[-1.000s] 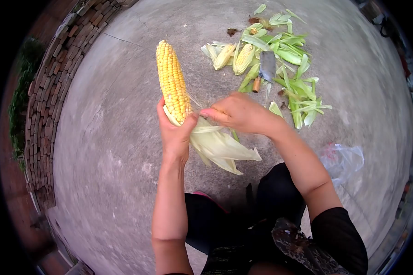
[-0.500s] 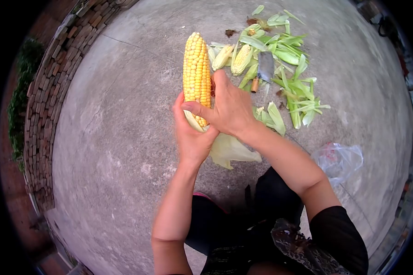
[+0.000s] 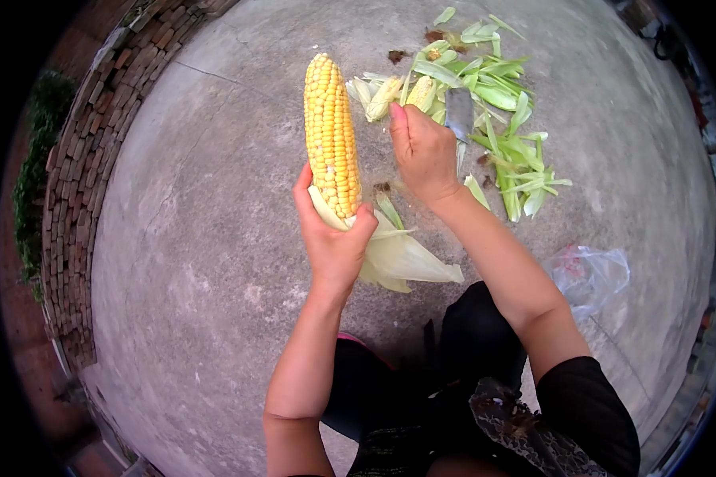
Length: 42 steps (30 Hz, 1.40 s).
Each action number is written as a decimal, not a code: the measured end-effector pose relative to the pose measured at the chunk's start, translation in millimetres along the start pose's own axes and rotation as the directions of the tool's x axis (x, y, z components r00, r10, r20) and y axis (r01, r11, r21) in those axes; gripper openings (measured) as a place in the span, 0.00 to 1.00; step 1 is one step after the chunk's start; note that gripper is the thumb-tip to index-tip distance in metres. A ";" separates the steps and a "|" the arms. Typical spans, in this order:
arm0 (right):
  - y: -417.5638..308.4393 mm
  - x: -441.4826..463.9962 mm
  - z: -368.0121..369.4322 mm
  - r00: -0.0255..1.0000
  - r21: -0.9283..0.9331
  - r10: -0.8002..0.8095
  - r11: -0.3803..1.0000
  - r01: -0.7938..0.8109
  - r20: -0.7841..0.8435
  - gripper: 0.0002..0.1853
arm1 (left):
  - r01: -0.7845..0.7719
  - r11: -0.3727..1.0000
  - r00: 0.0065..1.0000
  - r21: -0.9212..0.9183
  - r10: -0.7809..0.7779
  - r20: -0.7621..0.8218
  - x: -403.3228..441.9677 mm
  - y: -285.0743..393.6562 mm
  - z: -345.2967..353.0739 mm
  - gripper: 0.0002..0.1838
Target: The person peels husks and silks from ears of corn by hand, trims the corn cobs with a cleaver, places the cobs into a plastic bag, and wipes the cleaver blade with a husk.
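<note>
Off the corn [image 3: 332,135] moves my right hand [image 3: 427,153], fingers pinched, maybe on silk; my left hand [image 3: 334,253] hugs its bottom. Silk picking, I think; next needs light fingers.

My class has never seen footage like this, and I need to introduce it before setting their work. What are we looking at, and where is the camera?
There is no machine here: a person works with two bare hands. One camera, worn on the head, looks forward and down; the curved dark edges probably come from a wide lens.

The left hand holds a corn cob upright, its yellow kernels bare and pale husk hanging from its lower end. The right hand is closed beside it, apart from the cob.

On the concrete lie green leaves, two smaller cobs, a knife and, to the right, a plastic bag.
</note>
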State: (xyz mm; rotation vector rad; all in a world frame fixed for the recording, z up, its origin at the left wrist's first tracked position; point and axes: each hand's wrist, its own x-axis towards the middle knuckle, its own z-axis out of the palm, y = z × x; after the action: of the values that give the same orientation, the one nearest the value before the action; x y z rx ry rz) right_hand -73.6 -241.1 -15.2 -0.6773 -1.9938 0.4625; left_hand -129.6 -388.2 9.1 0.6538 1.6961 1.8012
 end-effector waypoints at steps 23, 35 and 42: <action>-49.0 -12.3 -8.2 0.971 0.053 0.031 0.998 -0.045 0.238 0.22 | -0.331 0.689 0.913 0.645 0.407 0.033 -3.6 -2.2 2.0 0.42; -4.5 0.1 -10.7 0.953 0.118 0.302 0.945 -0.304 0.032 0.20 | 0.112 0.972 0.993 -0.206 -0.114 0.001 -4.5 12.3 -0.2 0.39; -57.4 -1.1 -26.2 0.864 0.180 0.156 0.946 -0.270 0.478 0.21 | 0.105 0.961 0.994 -0.256 -0.093 0.059 -4.1 8.3 -0.2 0.39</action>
State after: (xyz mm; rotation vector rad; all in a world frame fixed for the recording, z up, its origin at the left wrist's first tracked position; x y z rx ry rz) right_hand -65.8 -285.1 29.4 -0.6825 -2.2546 1.0696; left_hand -127.4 -391.5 17.5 0.4858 1.4051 1.8784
